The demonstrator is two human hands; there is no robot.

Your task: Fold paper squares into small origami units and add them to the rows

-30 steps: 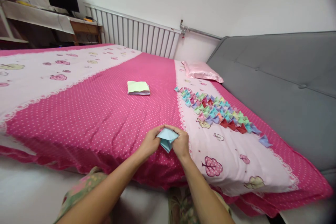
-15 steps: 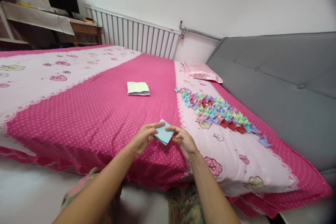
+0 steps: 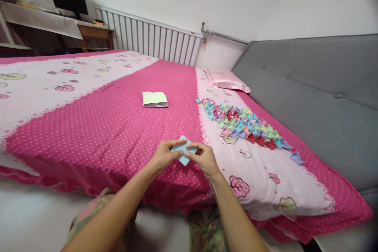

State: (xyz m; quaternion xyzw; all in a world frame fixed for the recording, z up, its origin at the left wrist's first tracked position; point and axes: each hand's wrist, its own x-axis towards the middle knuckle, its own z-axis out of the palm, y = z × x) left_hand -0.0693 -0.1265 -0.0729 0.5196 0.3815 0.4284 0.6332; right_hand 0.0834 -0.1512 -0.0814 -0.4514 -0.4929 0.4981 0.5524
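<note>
Here the left hand [image 3: 162,156] and the right hand [image 3: 204,159] both pinch a small light-blue folded paper [image 3: 183,158] between their fingertips, low over the near edge of the pink dotted bedspread [image 3: 118,126], apparently mid-crease, so the next fold likely calls for matched edges and firm, even pressure.

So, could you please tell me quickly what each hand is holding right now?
Left hand: closed, pinching the blue paper.
Right hand: closed, pinching the same blue paper.
</note>
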